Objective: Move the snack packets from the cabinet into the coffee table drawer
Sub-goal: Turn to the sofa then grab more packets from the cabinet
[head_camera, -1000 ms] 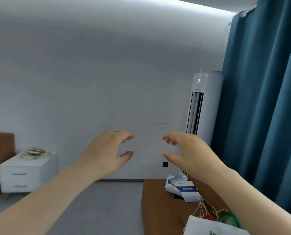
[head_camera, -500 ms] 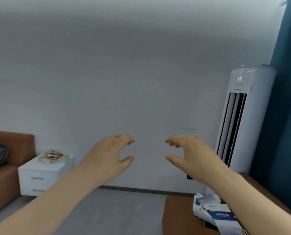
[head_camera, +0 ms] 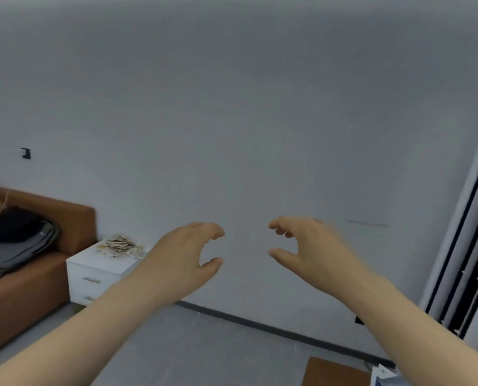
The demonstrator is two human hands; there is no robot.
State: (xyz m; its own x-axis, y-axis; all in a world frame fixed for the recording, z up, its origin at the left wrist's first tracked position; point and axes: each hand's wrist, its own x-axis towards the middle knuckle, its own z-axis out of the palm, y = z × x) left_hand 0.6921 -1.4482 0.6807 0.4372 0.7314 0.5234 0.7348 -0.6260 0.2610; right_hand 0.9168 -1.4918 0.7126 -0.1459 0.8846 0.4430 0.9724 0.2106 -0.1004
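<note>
White cabinet [head_camera: 93, 274] at nine o'clock carries a heap of snack packets [head_camera: 121, 246]. Left hand [head_camera: 182, 263] and right hand [head_camera: 310, 254] hover apart, fingers curled half-open, holding nothing.

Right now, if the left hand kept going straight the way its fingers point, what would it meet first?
Nothing close. The left hand is open and empty, fingers pointing toward the bare wall. The way looks free up to that wall, though depth is hard to judge from this one view.
</note>
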